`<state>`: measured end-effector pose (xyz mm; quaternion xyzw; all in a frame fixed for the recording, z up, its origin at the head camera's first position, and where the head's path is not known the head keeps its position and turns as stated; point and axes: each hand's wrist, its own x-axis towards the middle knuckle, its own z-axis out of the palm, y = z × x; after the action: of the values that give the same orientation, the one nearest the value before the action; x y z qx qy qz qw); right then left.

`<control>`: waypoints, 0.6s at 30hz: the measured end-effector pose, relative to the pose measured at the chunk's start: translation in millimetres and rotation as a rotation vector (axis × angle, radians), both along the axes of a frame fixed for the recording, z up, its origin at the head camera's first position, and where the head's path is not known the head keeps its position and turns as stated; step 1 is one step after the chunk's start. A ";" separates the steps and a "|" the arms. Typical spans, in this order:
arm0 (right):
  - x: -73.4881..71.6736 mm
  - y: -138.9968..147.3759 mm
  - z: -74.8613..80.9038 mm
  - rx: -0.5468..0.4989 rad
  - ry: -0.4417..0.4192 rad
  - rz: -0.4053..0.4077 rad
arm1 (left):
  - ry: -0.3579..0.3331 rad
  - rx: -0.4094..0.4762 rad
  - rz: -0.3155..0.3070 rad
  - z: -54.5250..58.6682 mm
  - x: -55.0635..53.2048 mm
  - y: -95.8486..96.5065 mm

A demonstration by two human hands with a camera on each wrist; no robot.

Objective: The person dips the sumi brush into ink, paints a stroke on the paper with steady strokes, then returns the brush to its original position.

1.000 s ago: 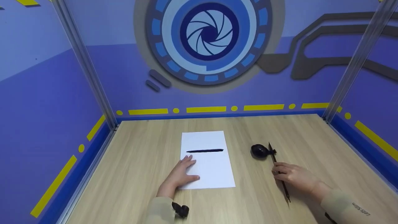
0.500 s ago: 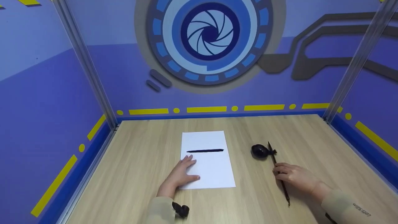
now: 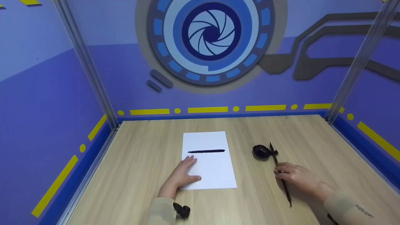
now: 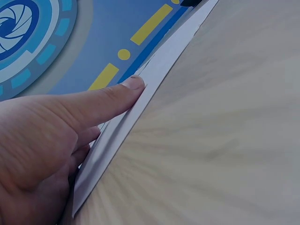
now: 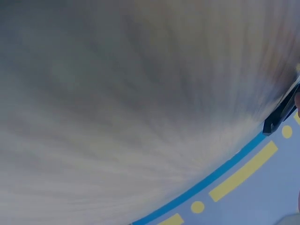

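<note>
In the head view my left hand (image 3: 181, 176) lies with spread fingers on the left part of a white sheet of paper (image 3: 215, 172). A thick black horizontal stroke (image 3: 206, 151) crosses the paper above the fingertips. The left wrist view shows the thumb (image 4: 108, 105) resting on the sheet's near edge. On the right, my right hand (image 3: 298, 178) pinches the dark handle of a writing brush (image 3: 286, 192). Its pointed tip lies across the small side piece of a round black ink dish (image 3: 261, 152). In the right wrist view the hand is almost wholly out of frame.
A pale wooden table (image 3: 140, 150) carries everything. Blue and purple panels (image 3: 118, 78) with yellow marks wall it at the back and sides, with metal posts (image 3: 90, 65) at the corners. A black wrist device (image 3: 182, 211) sits at the left sleeve.
The brush's near end has dropped slightly toward the table front since the first frame, and its tip stays at the ink dish. The left hand and paper have not moved.
</note>
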<state>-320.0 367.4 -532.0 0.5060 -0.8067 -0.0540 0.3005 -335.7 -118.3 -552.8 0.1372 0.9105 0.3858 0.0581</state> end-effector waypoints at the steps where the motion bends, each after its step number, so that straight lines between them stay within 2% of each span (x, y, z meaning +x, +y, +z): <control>1: 0.0 0.1 0.6 -0.017 0.003 -0.005 | -0.002 -0.002 0.001 -0.2 0.0 0.0; 7: -3.7 -7.3 9.1 -0.184 0.041 -0.047 | -0.010 0.026 0.005 -1.1 -0.5 -0.9; 12: -10.7 -22.2 16.0 -0.314 0.071 -0.053 | -0.011 0.086 0.022 -1.9 -0.3 -1.7; 15: -13.9 -33.2 19.8 -0.387 0.060 -0.059 | -0.005 0.132 0.039 -2.6 -0.5 -2.6; 18: -15.4 -46.5 23.4 -0.456 0.017 -0.110 | -0.005 0.169 0.066 -3.3 -0.9 -3.7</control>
<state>-335.3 320.9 -508.6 0.3800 -0.8218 0.1093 0.4102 -336.6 -122.0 -556.1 0.1105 0.8787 0.4631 0.0357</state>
